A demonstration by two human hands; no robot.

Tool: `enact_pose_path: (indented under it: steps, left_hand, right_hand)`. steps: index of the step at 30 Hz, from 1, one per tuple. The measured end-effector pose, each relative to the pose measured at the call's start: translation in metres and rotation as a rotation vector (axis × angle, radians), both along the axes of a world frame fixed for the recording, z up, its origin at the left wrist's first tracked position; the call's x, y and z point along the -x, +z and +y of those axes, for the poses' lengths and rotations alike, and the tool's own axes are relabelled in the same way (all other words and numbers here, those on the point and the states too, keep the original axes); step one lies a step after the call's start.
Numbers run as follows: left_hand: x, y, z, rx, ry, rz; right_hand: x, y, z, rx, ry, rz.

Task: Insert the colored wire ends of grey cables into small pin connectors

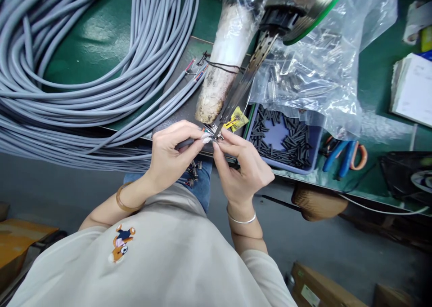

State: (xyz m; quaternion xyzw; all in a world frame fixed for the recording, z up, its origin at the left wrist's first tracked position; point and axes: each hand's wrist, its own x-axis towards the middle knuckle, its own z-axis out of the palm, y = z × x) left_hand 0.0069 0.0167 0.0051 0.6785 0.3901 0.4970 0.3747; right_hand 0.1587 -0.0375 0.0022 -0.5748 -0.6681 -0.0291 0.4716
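Observation:
My left hand (175, 152) is closed around the end of a grey cable (185, 143), its fingertips at the cable's thin coloured wires. Just beyond those fingertips is a small metal pin connector (211, 128). My right hand (241, 163) pinches at the connector's near right side; the fingers partly cover what they grip. Down to the connector slants the dark tip of a soldering iron (232, 95), fixed in a stand from above. Next to the iron, the mouth of a plastic-wrapped white tube (222, 60) hangs close over the work.
Coils of grey cable (101, 84) cover the left bench. On the right are a purple tray (315, 147) of short black tubes, a clear bag (337, 82) of metal connectors, pliers (337, 156) and a solder spool (315, 17). Wired connectors (193, 172) hang over my lap.

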Motion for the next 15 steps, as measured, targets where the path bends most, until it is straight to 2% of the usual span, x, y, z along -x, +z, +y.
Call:
enact_pose_path:
  steps: [7, 15]
  left_hand:
    - [0.0001, -0.0027, -0.0010, -0.007, -0.028, 0.019]
    - [0.0018, 0.0016, 0.0009, -0.065, -0.009, 0.079]
  right_hand:
    - [-0.0031, -0.0043, -0.0011, 0.032, 0.021, 0.043]
    - [-0.0036, 0.0000, 0.0044, -0.002, 0.015, 0.021]
